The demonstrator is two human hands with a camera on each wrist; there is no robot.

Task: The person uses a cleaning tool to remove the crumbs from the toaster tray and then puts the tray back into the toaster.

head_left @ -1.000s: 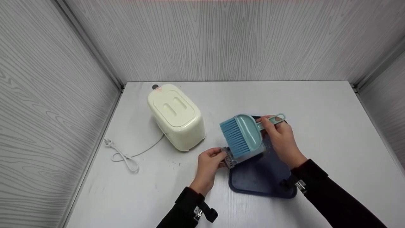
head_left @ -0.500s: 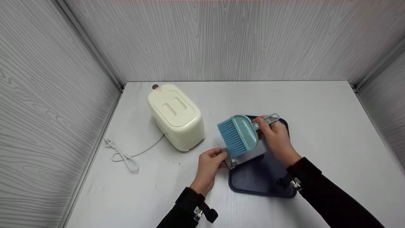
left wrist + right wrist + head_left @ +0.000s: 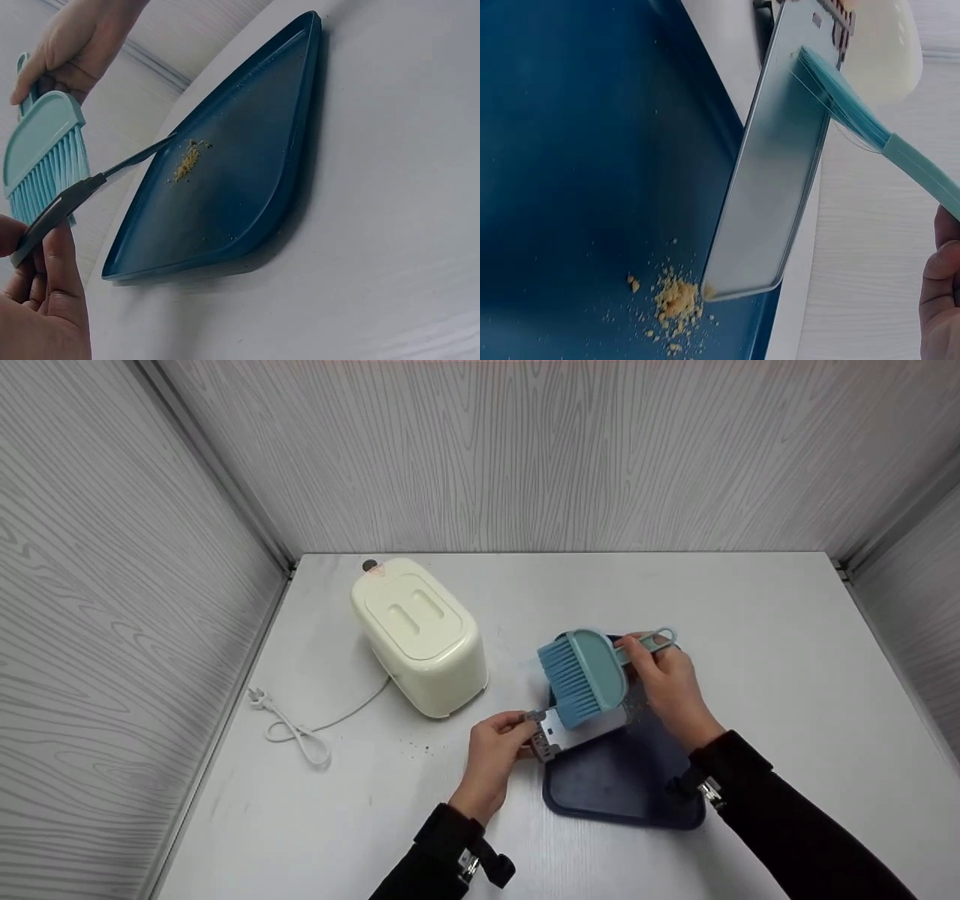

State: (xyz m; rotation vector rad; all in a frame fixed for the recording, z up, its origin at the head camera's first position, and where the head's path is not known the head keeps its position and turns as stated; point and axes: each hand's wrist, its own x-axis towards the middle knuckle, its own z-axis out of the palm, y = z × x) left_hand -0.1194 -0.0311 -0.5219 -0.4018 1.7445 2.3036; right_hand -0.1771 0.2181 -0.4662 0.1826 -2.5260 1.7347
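The left hand (image 3: 495,750) pinches the slotted grey end of a metal crumb tray (image 3: 769,195), thumb above and fingers beneath. The right hand (image 3: 667,686) grips the handle of a light-blue hand brush (image 3: 600,667), whose bristle tips meet the crumb tray's upper face near the slotted end. The crumb tray reaches over the edge of a dark blue tray (image 3: 615,791); whether its free end touches that tray cannot be determined. A heap of yellowish crumbs (image 3: 676,300) lies on the blue tray just beside that free end (a small clump also sits at the crumb tray's corner), with finer grains scattered around.

Obstructions: in the head view, the brush covers part of the crumb tray, and the right hand and its black sleeve (image 3: 795,817) overlap the blue tray's right side.

Surroundings: a cream toaster (image 3: 424,637), a cover with two oblong recesses on top, stands to the left beyond the left hand. Its white power cord (image 3: 294,733) lies looped on the white table (image 3: 757,675), ending in a plug (image 3: 259,700). Dark specks (image 3: 427,749) lie between toaster and left hand. Grey wood-grain panels (image 3: 480,457) enclose the table.
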